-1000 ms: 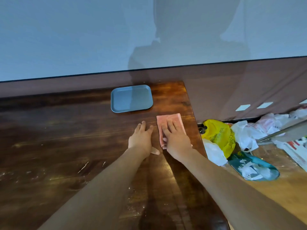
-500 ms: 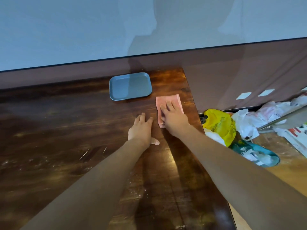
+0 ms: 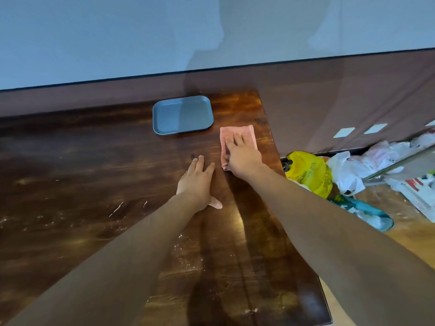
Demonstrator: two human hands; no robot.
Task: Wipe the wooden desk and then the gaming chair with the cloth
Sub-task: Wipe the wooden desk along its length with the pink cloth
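A folded pink cloth lies on the dark wooden desk near its far right corner. My right hand presses flat on the cloth with straight fingers, covering its near half. My left hand rests flat on the bare wood just left of the cloth, fingers straight, thumb out to the right. No gaming chair is in view.
A blue-grey tray sits at the desk's back edge, just left of the cloth. Beyond the desk's right edge lie a yellow bag, white plastic bags and a teal item on the floor. A wall runs behind.
My right hand has pushed the cloth away from me toward the desk's far right corner, closer to the tray. My left hand has stayed flat in about the same spot.
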